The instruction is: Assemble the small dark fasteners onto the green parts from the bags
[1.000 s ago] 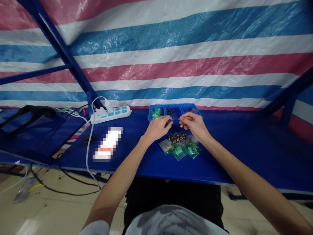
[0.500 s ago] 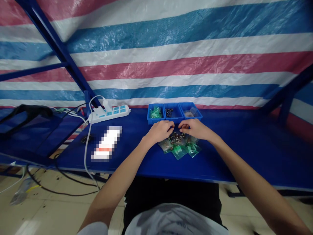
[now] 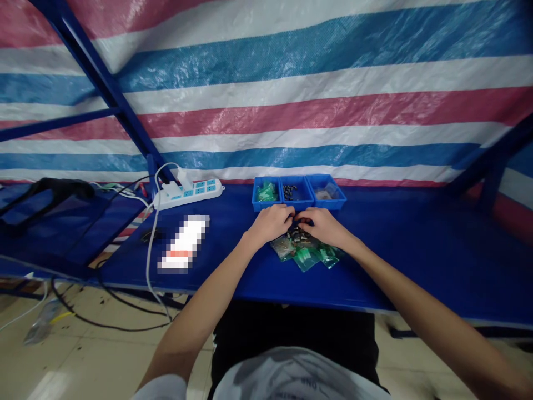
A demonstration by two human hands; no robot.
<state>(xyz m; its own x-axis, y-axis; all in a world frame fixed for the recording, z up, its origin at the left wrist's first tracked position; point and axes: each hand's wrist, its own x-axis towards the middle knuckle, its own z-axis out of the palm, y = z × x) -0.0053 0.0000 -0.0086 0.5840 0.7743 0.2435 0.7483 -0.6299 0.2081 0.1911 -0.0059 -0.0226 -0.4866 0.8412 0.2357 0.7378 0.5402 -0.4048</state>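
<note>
On the blue table, a pile of small dark and metallic parts (image 3: 298, 235) lies among small clear and green plastic bags (image 3: 307, 258). My left hand (image 3: 272, 222) is at the pile's upper left, its fingers curled and pressed together; what they hold, if anything, is too small to name. Close beside it, my right hand (image 3: 320, 223) reaches over the upper right of the pile with bent, closed fingertips, also on something I cannot make out. Just behind both hands stand three joined blue bins: the left one (image 3: 266, 205) has green bags, the middle one dark parts, the right one clear bags.
A white power strip (image 3: 189, 194) with plugs and a white cable lies at the back left. A blurred white rectangle (image 3: 185, 241) is in front of it. Blue metal posts and a striped sheet (image 3: 291, 116) stand behind the table.
My right hand has moved left and slightly down, so its fingertips are now close to those of my left hand. My left hand has barely moved.
</note>
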